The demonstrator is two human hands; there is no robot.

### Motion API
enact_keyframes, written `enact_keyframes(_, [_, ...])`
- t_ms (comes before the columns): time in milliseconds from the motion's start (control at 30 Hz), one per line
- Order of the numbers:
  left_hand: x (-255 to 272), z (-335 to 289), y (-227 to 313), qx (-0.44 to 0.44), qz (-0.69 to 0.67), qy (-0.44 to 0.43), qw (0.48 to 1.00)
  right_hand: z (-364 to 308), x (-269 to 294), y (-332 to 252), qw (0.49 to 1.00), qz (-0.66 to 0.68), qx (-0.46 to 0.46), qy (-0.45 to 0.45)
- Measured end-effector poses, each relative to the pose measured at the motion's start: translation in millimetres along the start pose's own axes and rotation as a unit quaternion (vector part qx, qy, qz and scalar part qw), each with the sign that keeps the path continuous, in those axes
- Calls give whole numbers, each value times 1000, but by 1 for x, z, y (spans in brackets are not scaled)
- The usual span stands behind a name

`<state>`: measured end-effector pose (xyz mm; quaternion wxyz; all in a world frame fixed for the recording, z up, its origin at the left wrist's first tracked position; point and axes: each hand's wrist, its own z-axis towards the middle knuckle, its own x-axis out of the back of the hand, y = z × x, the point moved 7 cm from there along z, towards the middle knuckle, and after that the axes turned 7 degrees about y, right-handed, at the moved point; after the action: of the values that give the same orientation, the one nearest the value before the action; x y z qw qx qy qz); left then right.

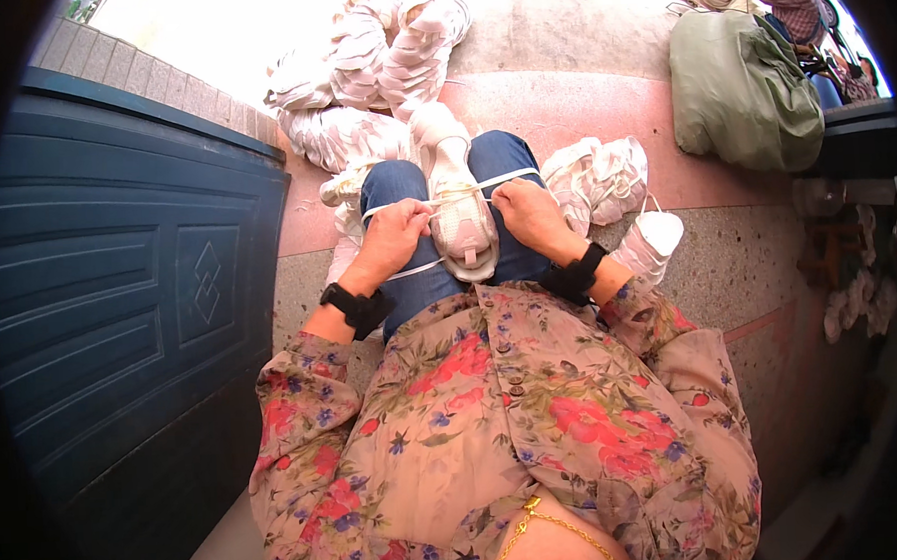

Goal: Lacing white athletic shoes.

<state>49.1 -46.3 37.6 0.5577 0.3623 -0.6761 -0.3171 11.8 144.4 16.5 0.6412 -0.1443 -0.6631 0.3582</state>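
Note:
A pale pink and white shoe [464,231] is wedged between my knees, its rounded end towards my body. White shoelaces [501,181] run out from it to both sides and lie across my jeans. My left hand [392,238] is closed in a pinch on a lace at the shoe's left side. On the other side, my right hand [536,217] pinches a lace close against the shoe. Both hands stand a little apart from the shoe, and the laces between look drawn out sideways. The fingertips are partly hidden by the fists.
Big bundles of white shoe pieces [399,57] lie ahead. More white bundles [596,178] are by my right knee, with another bundle [650,243] nearer. A blue panelled door [96,235] borders the left. At far right stand a green sack [741,92] and another person [795,7].

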Motion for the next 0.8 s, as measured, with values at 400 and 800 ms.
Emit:
enact_keyframes(400, [1, -6, 2, -96, 185, 154, 966, 4, -10, -17, 989, -115, 90, -34])
enact_keyframes(800, [-11, 2, 18, -148, 279, 194, 929, 1, -10, -27, 975, -128, 166, 73])
